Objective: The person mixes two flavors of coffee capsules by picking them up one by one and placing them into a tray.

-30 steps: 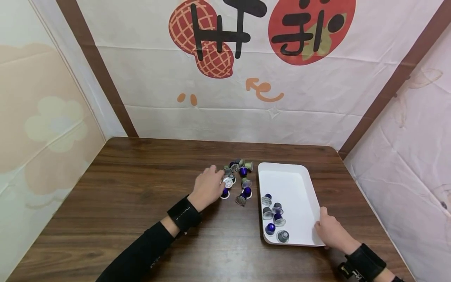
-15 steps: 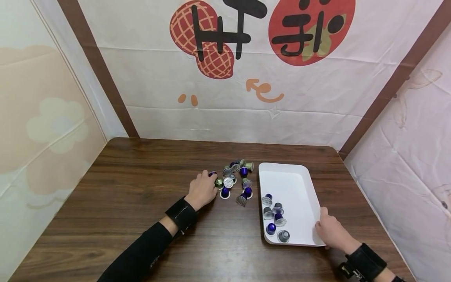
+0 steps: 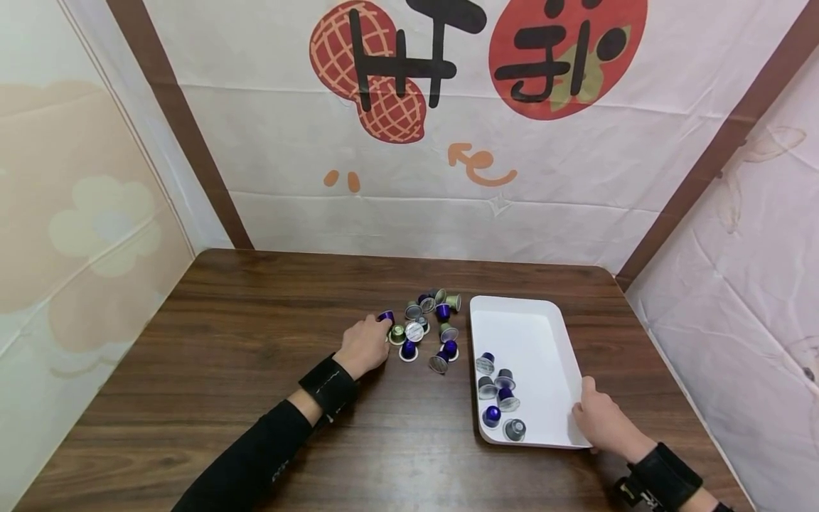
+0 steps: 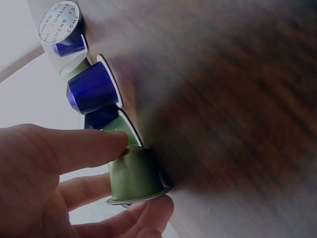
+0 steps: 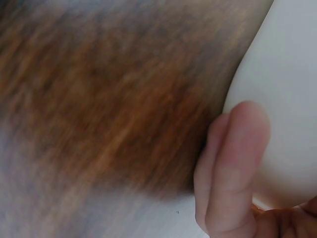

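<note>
Tbl (image 3: 269, 306): L hand (image 3: 362, 347) pinches grn capsule (image 4: 136, 178), R hand (image 3: 606, 422) grips tray (image 3: 540, 341).

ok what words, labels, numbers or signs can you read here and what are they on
"COMEN…", repeated, next letter unclear: pale capsule lid, left wrist view.
Black characters, some cut off at the top: backdrop; not surely readable.
Other capsules: no legible text.

I see the left hand (image 3: 363, 346) at seven o'clock in the head view, fingers (image 4: 157, 214) pinching; the right hand (image 3: 604, 421) at four, gripping.
</note>
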{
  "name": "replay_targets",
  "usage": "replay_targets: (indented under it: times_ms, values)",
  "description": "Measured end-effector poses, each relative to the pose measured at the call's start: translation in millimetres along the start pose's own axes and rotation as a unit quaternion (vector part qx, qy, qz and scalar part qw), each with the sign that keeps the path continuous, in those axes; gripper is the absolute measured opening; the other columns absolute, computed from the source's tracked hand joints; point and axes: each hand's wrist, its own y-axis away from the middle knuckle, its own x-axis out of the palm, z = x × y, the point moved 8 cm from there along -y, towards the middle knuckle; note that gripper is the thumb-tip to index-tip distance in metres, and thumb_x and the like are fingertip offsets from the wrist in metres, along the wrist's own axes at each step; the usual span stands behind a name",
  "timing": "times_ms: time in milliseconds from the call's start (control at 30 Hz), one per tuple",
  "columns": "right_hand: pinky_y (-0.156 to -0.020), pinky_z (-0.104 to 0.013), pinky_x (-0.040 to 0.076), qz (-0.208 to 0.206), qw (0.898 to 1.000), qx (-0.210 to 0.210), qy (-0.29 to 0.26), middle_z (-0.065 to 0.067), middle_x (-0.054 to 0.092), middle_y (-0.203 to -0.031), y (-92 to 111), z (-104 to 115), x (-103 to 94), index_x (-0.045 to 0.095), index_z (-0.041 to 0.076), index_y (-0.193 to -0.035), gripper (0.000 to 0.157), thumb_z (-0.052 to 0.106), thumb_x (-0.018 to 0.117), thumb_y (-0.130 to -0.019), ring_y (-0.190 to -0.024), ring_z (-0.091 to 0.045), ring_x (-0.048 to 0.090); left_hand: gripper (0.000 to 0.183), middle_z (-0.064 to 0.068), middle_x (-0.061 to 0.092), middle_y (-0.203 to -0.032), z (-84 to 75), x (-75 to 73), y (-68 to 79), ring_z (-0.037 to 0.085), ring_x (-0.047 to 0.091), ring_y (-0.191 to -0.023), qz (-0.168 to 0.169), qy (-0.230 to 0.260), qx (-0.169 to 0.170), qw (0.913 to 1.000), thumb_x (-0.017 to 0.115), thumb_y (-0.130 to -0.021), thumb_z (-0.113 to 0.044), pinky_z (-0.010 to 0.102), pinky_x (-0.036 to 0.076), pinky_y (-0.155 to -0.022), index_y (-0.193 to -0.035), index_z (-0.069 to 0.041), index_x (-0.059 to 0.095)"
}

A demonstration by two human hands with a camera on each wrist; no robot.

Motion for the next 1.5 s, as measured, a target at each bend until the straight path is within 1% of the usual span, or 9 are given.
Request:
replay_targets:
  times_ms: [233, 367, 433, 567, 800, 933, 1167, 1300, 1500]
  values:
    - [-0.042, -0.034, 0.045, -0.002, 1.000, -0.005, 0.000, -0.018, 0.050, -0.071, 0.1, 0.4, 0.3, 0.019, -0.013, -0.117, 0.033, 0.001, 0.038, -0.094, -0.044, -0.021, 0.054, 0.031, 0.017, 0.059, -0.095, 0.4, -3.4, 2.2, 0.032, 0.060, -0.083, 0.024, 0.006, -0.007, 0.9997, 0.061, -0.082, -0.012, 0.045, 0.049, -0.062, -0.113, -0.007, 0.061]
    - [-0.042, -0.034, 0.045, 0.002, 1.000, -0.006, -0.004, -0.018, 0.050, -0.071, 0.2, 0.0, 0.6, 0.018, -0.014, -0.117, 0.034, 0.001, 0.038, -0.094, -0.045, -0.021, 0.053, 0.026, 0.015, 0.060, -0.094, -6.6, -10.9, 3.6, 0.030, 0.060, -0.082, 0.017, 0.002, -0.002, 0.9998, 0.058, -0.081, -0.012, 0.045, 0.049, -0.060, -0.106, -0.009, 0.064]
    - [-0.042, -0.034, 0.045, 0.004, 1.000, -0.005, -0.004, -0.019, 0.050, -0.073, 0.2, -0.2, 0.6, 0.018, -0.015, -0.117, 0.035, 0.001, 0.038, -0.094, -0.045, -0.021, 0.054, 0.031, 0.015, 0.060, -0.098, -13.3, -15.2, 4.2, 0.031, 0.060, -0.084, 0.010, 0.002, 0.007, 0.9999, 0.057, -0.081, -0.013, 0.045, 0.049, -0.062, -0.110, -0.009, 0.066]
    - [-0.042, -0.034, 0.045, 0.001, 1.000, -0.006, -0.003, -0.019, 0.051, -0.072, 0.3, -0.2, 0.6, 0.018, -0.015, -0.118, 0.035, 0.001, 0.038, -0.093, -0.044, -0.021, 0.054, 0.040, 0.015, 0.061, -0.103, -32.1, -21.6, 5.9, 0.030, 0.060, -0.089, -0.003, 0.004, 0.040, 0.9992, 0.058, -0.080, -0.015, 0.045, 0.050, -0.065, -0.120, -0.010, 0.064]
    - [-0.042, -0.034, 0.044, -0.004, 1.000, -0.007, -0.002, -0.016, 0.048, -0.068, 1.5, 0.7, 0.5, 0.019, -0.013, -0.117, 0.033, 0.001, 0.037, -0.094, -0.042, -0.021, 0.053, 0.029, 0.010, 0.060, -0.093, -67.3, -29.2, 8.0, 0.024, 0.058, -0.079, -0.037, 0.008, 0.115, 0.9927, 0.057, -0.082, -0.016, 0.039, 0.050, -0.062, -0.109, -0.008, 0.065]
    - [-0.042, -0.034, 0.044, -0.003, 1.000, -0.007, -0.005, -0.016, 0.049, -0.068, 1.8, 0.6, 0.9, 0.019, -0.013, -0.117, 0.032, 0.001, 0.037, -0.094, -0.042, -0.022, 0.053, 0.027, 0.008, 0.059, -0.091, -86.8, -30.0, 8.0, 0.020, 0.055, -0.075, -0.043, 0.020, 0.149, 0.9877, 0.057, -0.083, -0.014, 0.032, 0.046, -0.057, -0.108, -0.008, 0.065]
    - [-0.042, -0.034, 0.044, -0.006, 1.000, -0.010, -0.005, -0.019, 0.050, -0.072, 2.0, 0.4, 1.4, 0.020, -0.013, -0.116, 0.032, 0.000, 0.038, -0.093, -0.044, -0.021, 0.053, 0.025, 0.006, 0.056, -0.092, -124.7, -23.7, 3.0, 0.015, 0.052, -0.074, -0.026, 0.018, 0.193, 0.9807, 0.056, -0.086, -0.015, 0.028, 0.043, -0.056, -0.109, -0.010, 0.063]
    - [-0.042, -0.034, 0.044, -0.005, 1.000, -0.009, -0.006, -0.018, 0.049, -0.071, 1.3, -0.9, 2.3, 0.020, -0.012, -0.115, 0.031, 0.001, 0.038, -0.093, -0.044, -0.021, 0.053, 0.028, 0.006, 0.057, -0.096, -145.4, -19.1, 0.0, 0.013, 0.051, -0.074, -0.020, 0.013, 0.220, 0.9753, 0.055, -0.089, -0.016, 0.024, 0.042, -0.055, -0.115, -0.011, 0.062]
    - [-0.042, -0.034, 0.044, -0.004, 1.000, -0.008, -0.002, -0.019, 0.050, -0.073, -1.1, -2.5, 2.3, 0.020, -0.012, -0.116, 0.032, 0.001, 0.038, -0.093, -0.044, -0.021, 0.053, 0.023, 0.002, 0.056, -0.094, -167.8, -11.4, -5.5, 0.011, 0.050, -0.072, -0.020, -0.012, 0.266, 0.9638, 0.054, -0.093, -0.016, 0.022, 0.040, -0.053, -0.115, -0.014, 0.063]
